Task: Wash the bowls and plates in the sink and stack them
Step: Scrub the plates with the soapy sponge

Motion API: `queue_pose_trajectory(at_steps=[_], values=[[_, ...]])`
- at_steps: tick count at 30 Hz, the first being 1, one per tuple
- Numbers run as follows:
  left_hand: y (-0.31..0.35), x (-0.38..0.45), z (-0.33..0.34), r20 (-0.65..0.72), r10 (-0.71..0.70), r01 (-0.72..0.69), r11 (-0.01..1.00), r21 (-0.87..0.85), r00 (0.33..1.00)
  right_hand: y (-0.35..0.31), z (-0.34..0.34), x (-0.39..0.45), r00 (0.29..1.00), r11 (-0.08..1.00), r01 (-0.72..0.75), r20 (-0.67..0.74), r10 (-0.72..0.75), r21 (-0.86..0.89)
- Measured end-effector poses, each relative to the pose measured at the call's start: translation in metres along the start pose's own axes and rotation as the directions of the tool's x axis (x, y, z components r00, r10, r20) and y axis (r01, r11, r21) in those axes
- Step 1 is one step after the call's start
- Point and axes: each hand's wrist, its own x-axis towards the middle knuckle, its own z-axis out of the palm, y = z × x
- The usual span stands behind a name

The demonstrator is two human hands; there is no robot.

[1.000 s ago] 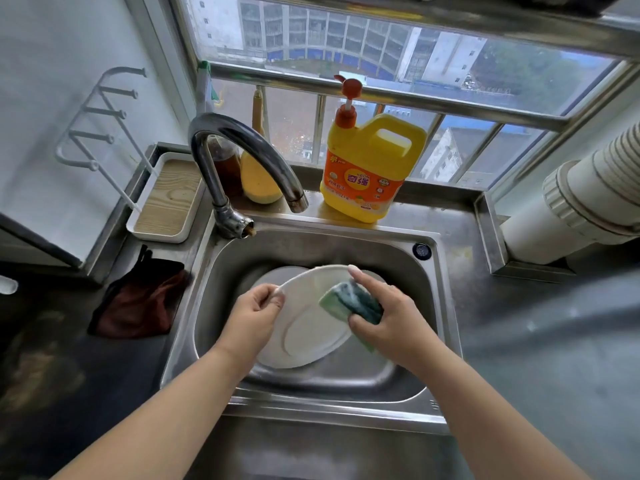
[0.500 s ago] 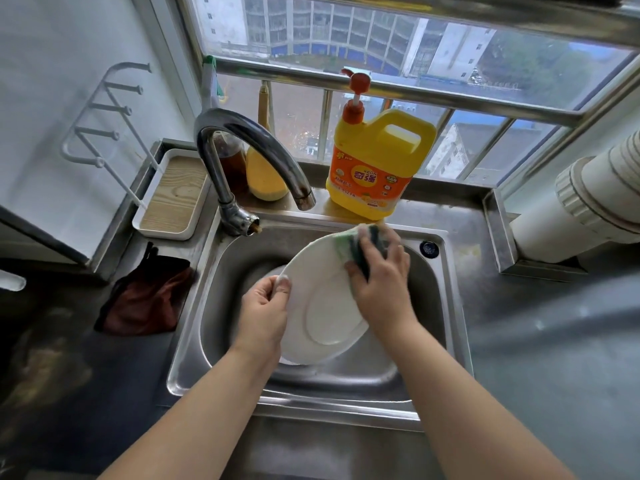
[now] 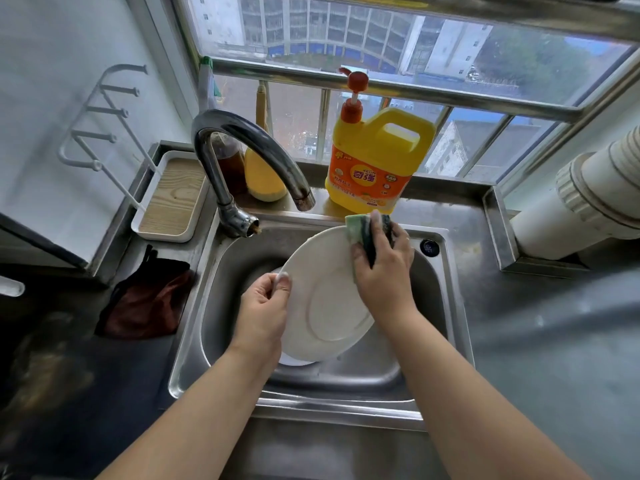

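White plate (image 3: pixel 325 299), tilted above the steel sink (image 3: pixel 446 306) at frame centre: the left hand (image 3: pixel 263 313) pinches its left rim, the right hand (image 3: pixel 382 271) presses a green sponge (image 3: pixel 360 230) on its upper edge. A wet, narrow grip could let it slip onto the dish beneath (image 3: pixel 294 360). The tap (image 3: pixel 256 150) crowds the upper left; room lies open rightward.

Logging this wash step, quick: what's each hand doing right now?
Left hand: closed, gripping the white plate by its left rim.
Right hand: closed on the green sponge, pressing it against the plate's upper edge.
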Motion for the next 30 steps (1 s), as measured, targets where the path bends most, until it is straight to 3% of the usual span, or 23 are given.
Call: queue_pose_trajectory(at_steps=[5,7,9,12,14,19,21,23,25,27,28,30], values=[[-0.001,-0.002,-0.003,0.055,-0.026,0.029,0.998,-0.063,0.998,-0.027,0.024,-0.036,0.942,0.938,0.336,0.022,-0.336,-0.078],[-0.001,-0.002,-0.005,0.069,-0.044,0.050,0.996,-0.077,0.997,-0.025,0.027,-0.039,0.918,0.912,0.396,0.065,-0.391,-0.109],[-0.003,0.000,-0.007,0.027,-0.048,0.049,0.997,-0.059,0.999,-0.016,0.022,-0.030,0.936,0.929,0.352,0.026,-0.351,-0.117],[-0.004,0.001,-0.007,-0.025,-0.029,0.028,0.999,-0.029,0.999,0.000,0.010,-0.015,0.998,0.997,0.056,0.005,-0.056,-0.054],[-0.004,0.001,-0.008,-0.023,-0.009,0.008,1.000,-0.015,1.000,0.000,0.010,-0.017,0.999,0.995,-0.030,-0.016,0.029,-0.098],[-0.004,0.002,-0.008,0.007,0.000,0.000,0.999,-0.036,1.000,-0.027,0.029,-0.043,0.949,0.938,0.314,0.045,-0.311,-0.150],[-0.003,0.003,-0.009,0.011,0.000,0.000,0.998,-0.066,1.000,-0.025,0.027,-0.038,0.924,0.910,0.381,0.054,-0.378,-0.163],[-0.003,0.005,-0.010,-0.012,0.001,-0.002,0.997,-0.078,1.000,-0.011,0.019,-0.027,0.955,0.944,0.293,-0.010,-0.298,-0.152],[-0.003,0.007,-0.013,-0.027,-0.009,0.007,0.996,-0.094,1.000,0.005,0.009,-0.016,1.000,0.996,0.017,-0.017,-0.019,-0.088],[-0.004,0.007,-0.014,-0.036,-0.009,0.006,0.995,-0.099,0.999,0.016,0.004,-0.014,0.969,0.970,-0.244,0.039,0.244,-0.016],[-0.004,0.007,-0.014,-0.040,0.000,-0.004,0.996,-0.090,0.999,0.015,0.003,-0.017,0.957,0.959,-0.284,0.053,0.285,-0.018],[-0.004,0.006,-0.012,-0.045,0.027,-0.029,0.998,-0.057,0.999,0.001,0.006,-0.025,0.982,0.982,-0.181,0.053,0.184,-0.049]])
